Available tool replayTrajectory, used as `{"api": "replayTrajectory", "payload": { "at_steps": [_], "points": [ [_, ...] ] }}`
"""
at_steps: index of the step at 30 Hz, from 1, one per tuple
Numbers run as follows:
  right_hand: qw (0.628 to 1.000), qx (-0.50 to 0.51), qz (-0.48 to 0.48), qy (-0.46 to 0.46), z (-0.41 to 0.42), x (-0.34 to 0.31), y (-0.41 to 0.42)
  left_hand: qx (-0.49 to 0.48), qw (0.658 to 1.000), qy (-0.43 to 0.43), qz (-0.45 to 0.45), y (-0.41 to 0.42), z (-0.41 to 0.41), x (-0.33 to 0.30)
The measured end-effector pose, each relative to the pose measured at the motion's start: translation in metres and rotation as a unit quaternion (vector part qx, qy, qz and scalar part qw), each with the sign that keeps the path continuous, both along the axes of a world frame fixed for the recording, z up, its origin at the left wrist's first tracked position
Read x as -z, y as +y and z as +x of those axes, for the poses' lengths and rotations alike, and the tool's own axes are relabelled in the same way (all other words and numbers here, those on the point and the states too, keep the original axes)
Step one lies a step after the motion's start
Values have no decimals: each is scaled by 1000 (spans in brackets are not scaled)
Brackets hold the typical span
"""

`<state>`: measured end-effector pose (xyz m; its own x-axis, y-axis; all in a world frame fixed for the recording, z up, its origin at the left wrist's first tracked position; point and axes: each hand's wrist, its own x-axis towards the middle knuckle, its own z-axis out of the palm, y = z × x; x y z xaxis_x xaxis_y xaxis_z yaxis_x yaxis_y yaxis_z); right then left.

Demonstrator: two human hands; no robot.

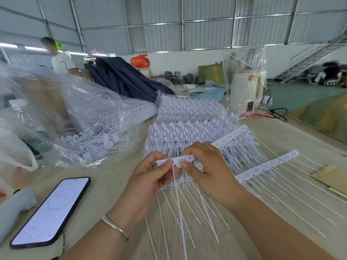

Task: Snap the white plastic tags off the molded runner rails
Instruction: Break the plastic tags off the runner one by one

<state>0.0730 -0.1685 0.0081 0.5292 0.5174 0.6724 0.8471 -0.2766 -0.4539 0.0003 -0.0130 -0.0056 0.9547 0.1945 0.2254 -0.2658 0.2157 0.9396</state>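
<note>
Left fingers: our left hand (150,177) pinches one white tag (164,162) at its flat head, thumb on top and fingers curled beneath, its thin tail hanging down toward us.
Right fingers: our right hand (204,166) grips the runner rail (185,159) just beside that tag, thumb pressed on the near face and fingers folded over the far edge.
Between the hands: the two grips sit almost touching, and we judge the tag is at the point of being bent off the rail; whether it has already parted we cannot tell.
Under the hands: more rails (266,166) lie on the table (281,139) with tails fanned out toward us, tags on them not yet snapped.
Farther out: thick stacks of rails (189,124) wait behind, untouched as far as we see.
Done so far: loose tags (93,139) lie heaped inside a clear plastic bag (78,109) to our left, which we take for the finished pile.
Left to do: judging by the stacks against the bag, most of the work remains.
Nearby: a phone (50,211) lies lit at our left.
</note>
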Motion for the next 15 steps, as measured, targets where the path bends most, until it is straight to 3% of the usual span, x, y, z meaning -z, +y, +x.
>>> {"api": "replayTrajectory", "payload": {
  "at_steps": [8,15],
  "points": [
    [999,-26,20,32,-4,2,0,-33,992,-40,111,1,0,-3],
    [998,-26,37,40,-11,0,-1,-33,987,-43,149,-1,-1,-6]
  ]
}}
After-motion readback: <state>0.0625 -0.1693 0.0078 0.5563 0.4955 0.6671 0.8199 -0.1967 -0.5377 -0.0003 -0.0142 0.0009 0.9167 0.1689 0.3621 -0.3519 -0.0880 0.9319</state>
